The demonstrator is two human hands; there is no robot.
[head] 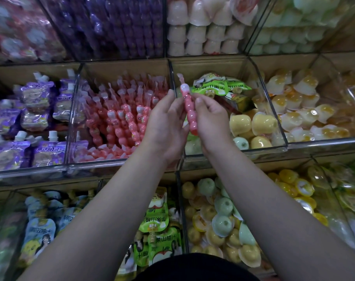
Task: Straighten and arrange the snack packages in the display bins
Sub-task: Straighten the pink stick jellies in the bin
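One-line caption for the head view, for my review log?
The left hand and right hand hold one pink jelly stick above clear display bins.

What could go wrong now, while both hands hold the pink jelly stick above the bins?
The pink jelly stick, held between the left hand and the right hand, might slip and fall among the yellow cups below, the wrong bin. The green pouches lie tilted just behind it; a hand might knock them.

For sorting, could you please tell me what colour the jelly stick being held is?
The jelly stick is pink, white-capped; head view.
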